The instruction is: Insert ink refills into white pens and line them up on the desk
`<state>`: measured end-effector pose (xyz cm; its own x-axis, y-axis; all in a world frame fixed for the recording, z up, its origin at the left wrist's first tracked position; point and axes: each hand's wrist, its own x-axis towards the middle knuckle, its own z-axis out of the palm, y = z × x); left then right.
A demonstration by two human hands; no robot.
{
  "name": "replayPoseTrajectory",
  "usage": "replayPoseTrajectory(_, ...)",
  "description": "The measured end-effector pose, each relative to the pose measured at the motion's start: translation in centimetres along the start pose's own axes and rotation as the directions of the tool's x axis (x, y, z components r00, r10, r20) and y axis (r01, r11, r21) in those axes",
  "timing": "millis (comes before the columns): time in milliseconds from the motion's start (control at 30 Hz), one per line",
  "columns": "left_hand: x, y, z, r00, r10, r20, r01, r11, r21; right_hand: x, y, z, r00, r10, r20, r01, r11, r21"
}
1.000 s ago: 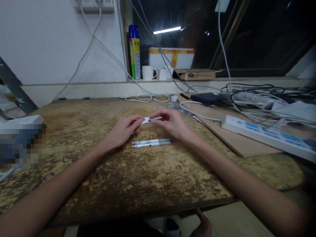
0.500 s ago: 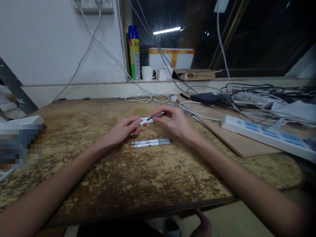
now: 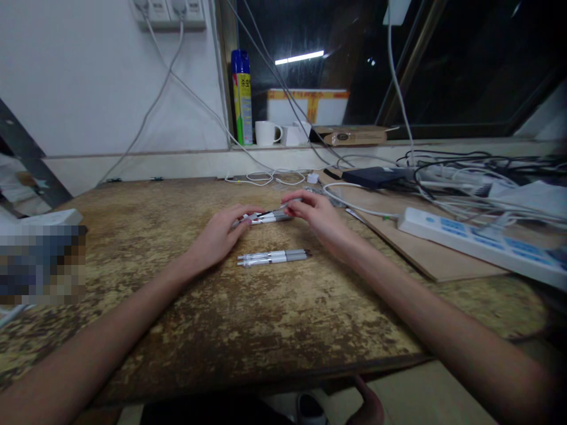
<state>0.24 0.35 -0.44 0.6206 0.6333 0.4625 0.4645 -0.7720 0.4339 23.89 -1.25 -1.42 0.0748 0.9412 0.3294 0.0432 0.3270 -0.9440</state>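
My left hand (image 3: 218, 235) has its thumb and fingers closed about the white end of a pen. Across the gap between my hands, the dark middle part of this pen (image 3: 268, 212) shows, tilted up to the right. At its grey end, the fingertips of my right hand (image 3: 315, 217) pinch it. Just behind and below lies another white and grey pen (image 3: 268, 219) on the table, partly hidden by my fingers. Nearer to me, two white and grey pens (image 3: 274, 257) with clear ends rest side by side.
The worn wooden table (image 3: 248, 330) carries a white power strip (image 3: 478, 242) and a brown board (image 3: 425, 260) on the right. Tangled cables (image 3: 469, 168) lie behind them. On the sill stand a spray can (image 3: 241, 100) and a white mug (image 3: 266, 133).
My left hand has turned flatter, its fingers now reaching over the pen. My right hand still pinches the grey end, slightly further right. The two nearer pens stay put.
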Motion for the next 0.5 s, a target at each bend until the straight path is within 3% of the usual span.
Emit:
replayPoseTrajectory(100, 0.0, -0.2, -0.1, 1.0, -0.007, -0.027, 0.007, 0.999, 0.034, 0.4, 0.5, -0.5, 0.999, 0.011, -0.051, -0.01, 1.0, 0.02)
replayPoseTrajectory(167, 0.1, -0.2, -0.3, 0.999, -0.008, -0.045, 0.011, 0.999, 0.052, 0.4, 0.7, -0.7, 0.995, -0.058, -0.083, 0.046, 0.988, -0.144)
replayPoseTrajectory(233, 0.1, -0.1, -0.3, 0.998, -0.002, -0.055, 0.005, 0.998, 0.061, 0.3, 0.7, -0.6, 0.986, -0.152, -0.073, 0.114, 0.919, -0.377)
replayPoseTrajectory(333, 0.1, 0.0, -0.3, 0.998, 0.015, -0.057, -0.011, 0.998, 0.06, -0.3, 0.4, -0.2, 0.976, -0.213, 0.046, 0.2, 0.791, -0.577)
replayPoseTrajectory(400, 0.1, 0.0, -0.2, 0.998, 0.023, -0.054, -0.02, 0.998, 0.06, -0.5, 0.3, 0.2, 0.975, -0.183, 0.125, 0.222, 0.78, -0.585)
replayPoseTrajectory(500, 0.1, 0.1, -0.1, 0.998, 0.041, -0.04, -0.039, 0.998, 0.043, -0.6, 0.4, 0.4, 0.971, -0.119, 0.208, 0.206, 0.856, -0.475)
